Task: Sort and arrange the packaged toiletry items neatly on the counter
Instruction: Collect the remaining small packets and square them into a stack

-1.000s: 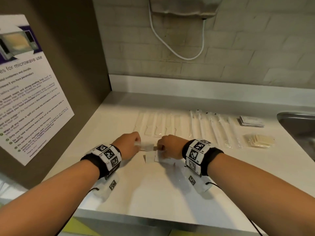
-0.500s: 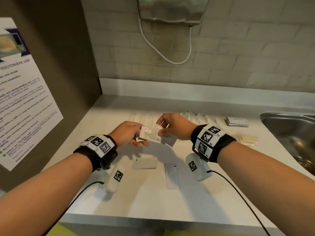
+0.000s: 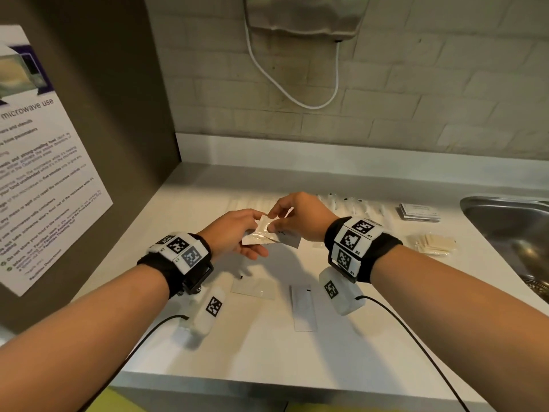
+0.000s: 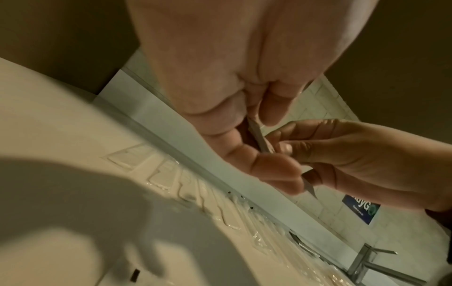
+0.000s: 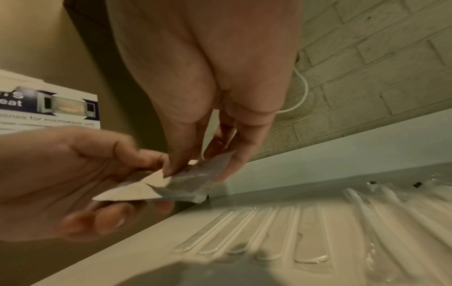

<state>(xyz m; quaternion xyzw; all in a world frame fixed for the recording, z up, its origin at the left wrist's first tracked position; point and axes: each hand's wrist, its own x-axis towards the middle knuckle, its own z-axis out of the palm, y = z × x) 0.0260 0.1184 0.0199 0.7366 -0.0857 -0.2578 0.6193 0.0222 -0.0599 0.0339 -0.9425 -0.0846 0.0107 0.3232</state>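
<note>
1. Both hands came up off the white counter [image 3: 297, 361] since a second ago, lifting a few small flat clear-plastic sachets [image 3: 261, 233] with them; two more flat sachets [image 3: 303, 307] lie below.
2. Likely squaring the lifted ones into a stack before adding them to the rows at the back.
3. My left hand [image 3: 234, 233]: fingers curled under, thumb on top, pinching the sachets' left end.
4. My right hand [image 3: 300, 215]: fingertips pinching the right end from above, wrist raised.

The sink [image 3: 505, 221] is cut off by the head view's right edge; the poster [image 3: 44, 162] runs past the left edge, its small print unreadable; hands hide much of the sachets [image 3: 269, 233]
</note>
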